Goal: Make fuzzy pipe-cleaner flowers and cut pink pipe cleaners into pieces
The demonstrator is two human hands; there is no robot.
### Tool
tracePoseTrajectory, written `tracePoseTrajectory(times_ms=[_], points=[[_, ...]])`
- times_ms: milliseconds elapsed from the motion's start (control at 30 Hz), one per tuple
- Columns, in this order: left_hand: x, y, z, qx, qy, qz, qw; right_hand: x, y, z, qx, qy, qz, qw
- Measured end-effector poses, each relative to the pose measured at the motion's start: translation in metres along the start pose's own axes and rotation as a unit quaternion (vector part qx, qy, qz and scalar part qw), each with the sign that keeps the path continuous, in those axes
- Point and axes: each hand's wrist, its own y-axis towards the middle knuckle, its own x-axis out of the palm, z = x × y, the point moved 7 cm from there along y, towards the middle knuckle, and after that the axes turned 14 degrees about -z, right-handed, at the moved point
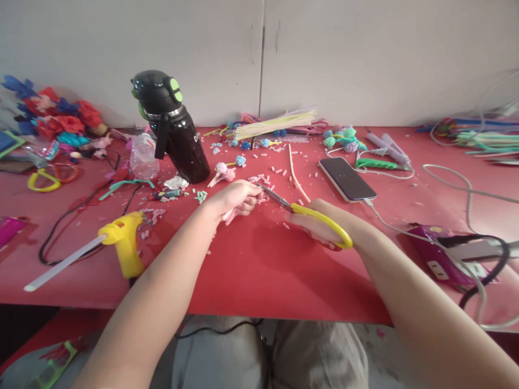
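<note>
Over the middle of the red table, my left hand (238, 198) is closed around thin pink strips that look like pipe cleaners (230, 216); their ends stick out below the palm. My right hand (320, 215) grips a pair of scissors with yellow handles (328, 220). The scissor blades point left, and their tips reach the fingertips of my left hand; whether they touch the strips is hidden. Short pink cut pieces (259, 179) lie scattered just beyond my hands. One long pale pink pipe cleaner (294, 173) rests behind the blades.
A black bottle (178, 129) stands at the back left, a yellow glue gun (127, 237) near my left forearm. A phone (347, 179) on a white cable lies right of my hands. Pipe cleaner bundles (275, 124) lie along the wall. A purple power strip (446, 254) sits at right.
</note>
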Motion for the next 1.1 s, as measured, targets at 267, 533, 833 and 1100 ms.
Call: tracePoseTrajectory(times_ms=[267, 533, 833, 1100], points=[[0.025, -0.009, 0.005, 0.046, 0.052, -0.086, 0.994, -0.013, 0.022, 0.001, -0.266, 0.128, 0.069, 0.953], [0.049, -0.011, -0.001, 0.021, 0.119, -0.165, 0.979, 0.007, 0.019, -0.026, -0.391, 0.248, 0.023, 0.886], [0.050, -0.019, -0.001, -0.014, 0.100, -0.208, 0.973, 0.007, 0.018, -0.023, -0.416, 0.249, 0.037, 0.874], [0.033, -0.015, 0.003, 0.016, 0.101, -0.150, 0.983, -0.010, 0.011, -0.015, -0.386, 0.207, 0.123, 0.891]])
